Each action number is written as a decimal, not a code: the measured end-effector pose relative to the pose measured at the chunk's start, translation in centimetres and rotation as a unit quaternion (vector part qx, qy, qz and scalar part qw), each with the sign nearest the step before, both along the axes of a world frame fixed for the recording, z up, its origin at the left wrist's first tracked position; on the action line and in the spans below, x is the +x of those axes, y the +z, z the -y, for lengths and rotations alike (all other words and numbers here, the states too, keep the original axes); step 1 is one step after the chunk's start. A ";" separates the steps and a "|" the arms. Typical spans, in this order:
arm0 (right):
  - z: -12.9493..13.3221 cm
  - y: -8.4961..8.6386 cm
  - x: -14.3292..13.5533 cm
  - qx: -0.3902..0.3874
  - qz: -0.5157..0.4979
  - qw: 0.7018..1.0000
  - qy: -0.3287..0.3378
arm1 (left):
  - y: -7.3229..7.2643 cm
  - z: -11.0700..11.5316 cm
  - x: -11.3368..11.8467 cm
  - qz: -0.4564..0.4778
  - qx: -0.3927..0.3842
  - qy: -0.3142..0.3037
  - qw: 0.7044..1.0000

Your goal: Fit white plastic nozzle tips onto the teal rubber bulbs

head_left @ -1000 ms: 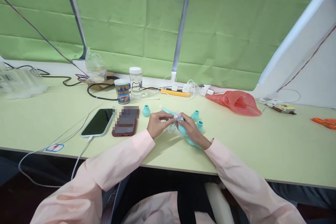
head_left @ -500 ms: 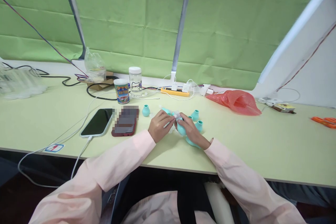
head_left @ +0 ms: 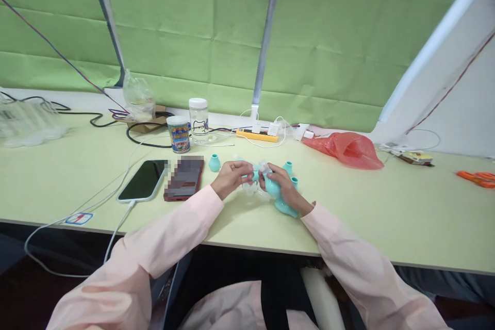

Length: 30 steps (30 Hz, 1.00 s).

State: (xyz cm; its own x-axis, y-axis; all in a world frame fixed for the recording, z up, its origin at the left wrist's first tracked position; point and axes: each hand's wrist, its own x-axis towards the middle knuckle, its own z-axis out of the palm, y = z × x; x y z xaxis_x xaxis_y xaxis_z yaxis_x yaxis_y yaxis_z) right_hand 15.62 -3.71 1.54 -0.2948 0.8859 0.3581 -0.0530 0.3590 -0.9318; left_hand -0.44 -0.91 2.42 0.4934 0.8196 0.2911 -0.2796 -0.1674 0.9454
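My right hand (head_left: pixel 281 184) is closed around a rounded turquoise piece (head_left: pixel 272 187) with a clear, whitish part at its top. To its left, my left hand (head_left: pixel 232 177) has its fingertips pinched together near another turquoise piece; whatever is between them is too small to make out. Clear plastic bits (head_left: pixel 252 189) lie under and between the hands. A small turquoise pot-shaped piece (head_left: pixel 214 163) stands left of my left hand. Two similar ones (head_left: pixel 287 167) (head_left: pixel 294 182) stand behind my right hand, and a flatter turquoise piece (head_left: pixel 286 208) lies below it.
Two phones (head_left: pixel 142 181) (head_left: pixel 184 178) lie at the left, one with a white cable. Behind are a paper cup (head_left: pixel 179 134), a lidded jar (head_left: pixel 199 121) and a yellow power strip (head_left: pixel 257 135). A red plastic bag (head_left: pixel 346 150) and orange scissors (head_left: pixel 476 179) are at the right.
My hands have moved apart, the left one leftward from the clear part. My right hand has shifted slightly right with the turquoise piece, and more of the clear bits shows.
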 end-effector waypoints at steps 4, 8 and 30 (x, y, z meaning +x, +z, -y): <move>-0.7 0.0 0.7 0.001 -0.062 0.998 -0.022 | 0.8 -1.3 -1.6 -0.045 0.041 0.036 0.998; -0.6 0.2 0.7 0.031 0.026 0.999 -0.025 | 0.5 -2.2 -2.3 -0.325 0.299 0.235 0.866; 0.9 -1.0 -1.4 0.290 0.325 0.888 -0.147 | -1.2 0.7 0.2 -0.361 0.432 0.148 0.813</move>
State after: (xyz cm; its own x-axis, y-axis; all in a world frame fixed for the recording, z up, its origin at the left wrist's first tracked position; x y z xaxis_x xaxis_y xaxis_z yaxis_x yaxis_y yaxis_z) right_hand 14.25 -4.58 0.54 -0.3922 0.6813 0.6181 0.6035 0.6976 -0.3861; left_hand -0.24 -1.64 1.18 0.6100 0.5767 0.5433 0.4699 -0.8154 0.3380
